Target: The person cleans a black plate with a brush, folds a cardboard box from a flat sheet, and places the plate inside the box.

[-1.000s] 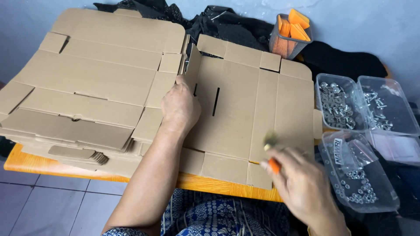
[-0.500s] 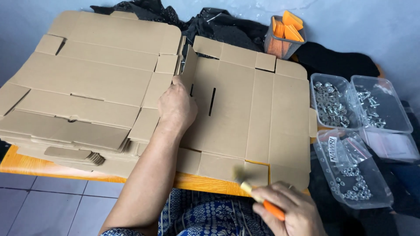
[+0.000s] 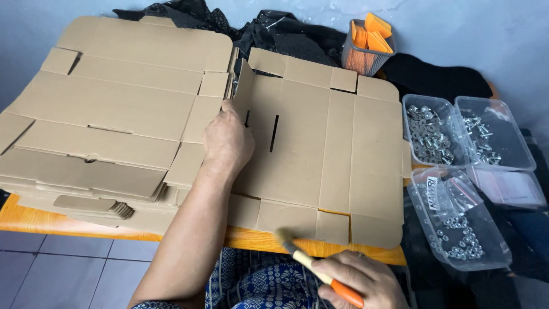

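Left hand (image 3: 227, 143) flat, fingers spread, pressing the flat brown die-cut cardboard box blank (image 3: 320, 154), centre frame on the orange counter (image 3: 34, 220). Right hand (image 3: 357, 280), bottom right, grips a small orange-handled brush (image 3: 314, 264); bristles at the blank's near edge.

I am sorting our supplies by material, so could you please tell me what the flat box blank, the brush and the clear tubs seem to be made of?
The flat box blank looks like matte brown cardboard, with die-cut slots and creases. The brush, held in the right hand, has pale bristles and a light handle with an orange end, possibly wood or plastic. The clear tubs look like glossy transparent plastic.
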